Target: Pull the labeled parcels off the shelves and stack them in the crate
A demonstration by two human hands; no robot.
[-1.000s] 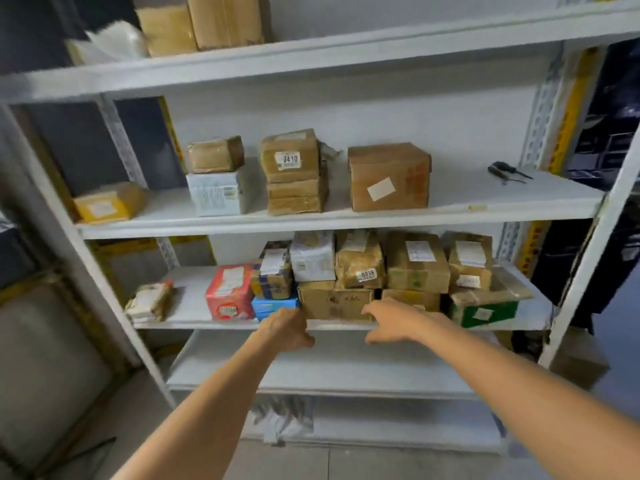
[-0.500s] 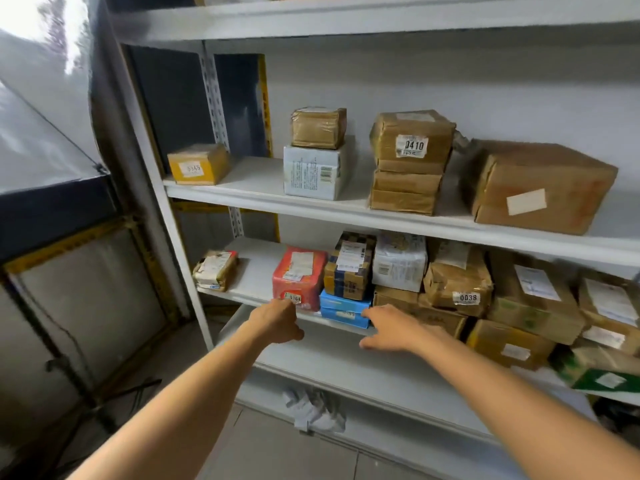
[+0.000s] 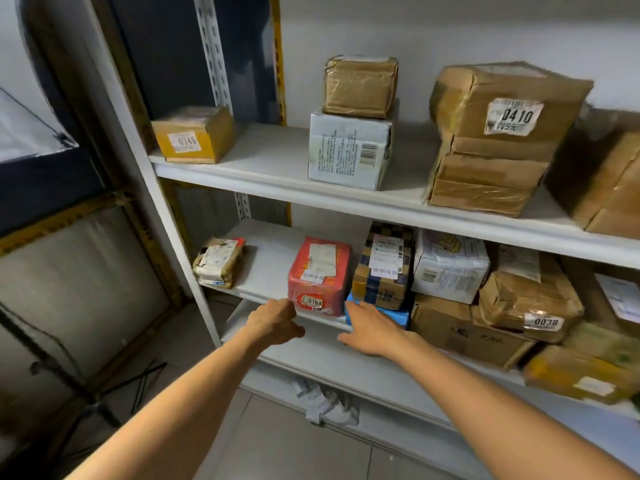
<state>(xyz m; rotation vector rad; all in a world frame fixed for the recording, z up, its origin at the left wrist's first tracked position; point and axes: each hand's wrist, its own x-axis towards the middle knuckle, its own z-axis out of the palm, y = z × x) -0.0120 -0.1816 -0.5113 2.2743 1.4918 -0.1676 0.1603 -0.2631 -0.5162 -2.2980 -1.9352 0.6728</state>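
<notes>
The red parcel marked 0164 stood at the shelf's front edge. Your left hand sat at its seven o'clock, fingers curled, gripping nothing. Your right hand, at its five o'clock, was straight-fingered and empty, tips at the blue parcel.

You are facing an upper shelf carrying a yellow box, a white carton and a brown stack. The lower shelf is holding a worn packet, a red parcel and what is perhaps a blue box.
</notes>
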